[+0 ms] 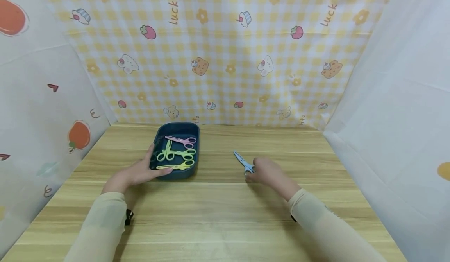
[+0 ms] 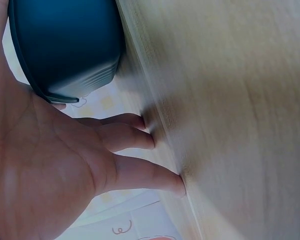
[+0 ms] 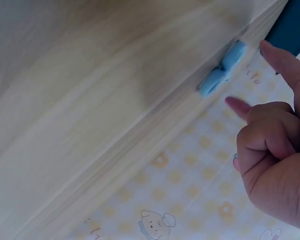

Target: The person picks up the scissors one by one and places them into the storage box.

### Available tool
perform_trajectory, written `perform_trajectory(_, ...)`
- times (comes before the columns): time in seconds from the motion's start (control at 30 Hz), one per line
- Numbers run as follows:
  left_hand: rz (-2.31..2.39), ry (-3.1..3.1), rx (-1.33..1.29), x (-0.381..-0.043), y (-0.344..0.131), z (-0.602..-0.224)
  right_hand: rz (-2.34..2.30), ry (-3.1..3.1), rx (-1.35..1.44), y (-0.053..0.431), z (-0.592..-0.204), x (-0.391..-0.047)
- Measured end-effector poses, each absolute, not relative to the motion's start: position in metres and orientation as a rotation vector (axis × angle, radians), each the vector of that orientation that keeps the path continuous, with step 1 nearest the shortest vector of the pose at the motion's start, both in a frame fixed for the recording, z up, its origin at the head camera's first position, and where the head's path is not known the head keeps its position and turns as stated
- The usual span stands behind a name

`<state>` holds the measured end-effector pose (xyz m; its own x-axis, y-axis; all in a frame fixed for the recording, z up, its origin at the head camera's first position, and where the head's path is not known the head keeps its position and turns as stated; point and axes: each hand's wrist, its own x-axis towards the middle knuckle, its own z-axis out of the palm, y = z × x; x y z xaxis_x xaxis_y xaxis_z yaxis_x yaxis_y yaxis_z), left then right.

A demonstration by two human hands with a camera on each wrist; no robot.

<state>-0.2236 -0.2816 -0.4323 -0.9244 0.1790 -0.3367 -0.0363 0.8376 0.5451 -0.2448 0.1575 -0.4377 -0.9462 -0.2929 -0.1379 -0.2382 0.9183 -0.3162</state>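
On the left of the table, a dark blue bin [image 1: 196, 152] holds several children's scissors: pink scissors [image 1: 180, 140], yellow scissors [image 1: 175, 166] and green pairs between them. My left hand [image 1: 138, 172] rests at its near left corner, thumb straight along the near rim. Other fingers of that hand [image 2: 50, 160] touch the tabletop beside the bin. Light blue scissors [image 1: 242, 161] lie on the table to the right of the bin. My right hand [image 1: 265, 172] is over their handles, [image 3: 275, 135] thumb and forefinger apart around them and the other fingers curled in.
The wooden table [image 1: 218, 223] runs back to a yellow checked cloth [image 1: 225, 51] hung behind it. White cloths [image 1: 397, 78] close off both sides. The bin stands close to the table's back edge.
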Motion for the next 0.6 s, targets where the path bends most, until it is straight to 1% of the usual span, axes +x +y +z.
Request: perform_trajectory(0.6, 0.778, 2.64, 0.107, -0.226, -0.282, -0.435, -0.447, 2.809, -0.294, 0.163, -0.446, -0.26)
